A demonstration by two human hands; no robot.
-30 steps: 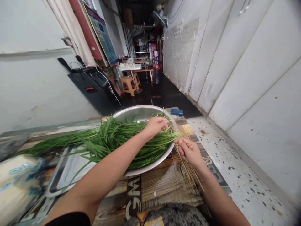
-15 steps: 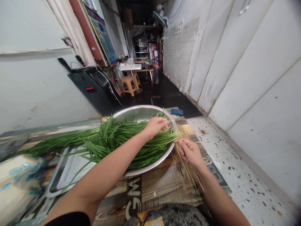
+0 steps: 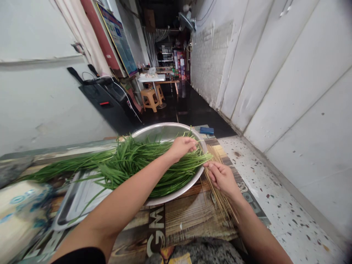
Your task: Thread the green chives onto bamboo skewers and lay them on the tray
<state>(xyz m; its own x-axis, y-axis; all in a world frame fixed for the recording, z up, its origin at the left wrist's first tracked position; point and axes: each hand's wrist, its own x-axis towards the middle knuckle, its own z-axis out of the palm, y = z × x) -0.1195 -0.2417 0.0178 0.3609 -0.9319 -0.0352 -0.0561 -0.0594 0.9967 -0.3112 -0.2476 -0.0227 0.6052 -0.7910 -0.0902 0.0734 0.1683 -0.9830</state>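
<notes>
Right hand (image 3: 221,178) sits just beside the pale-ended green stalks (image 3: 148,154).

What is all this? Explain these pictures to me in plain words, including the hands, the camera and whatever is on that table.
There is no machine here, just one person's bare hands. Every picture comes from a camera worn on the head, looking forward and down, so the arms reach in from the bottom.

On the table stands a metal bowl heaped with long greens; some stretch past its left side. A tray and a bag lie to the left, thin sticks to the right, and a small blue box beyond.

The left hand is over the greens, the right hand by their pale ends at the rim. Both are pinched; whether they grip anything thin is too small to tell.
</notes>
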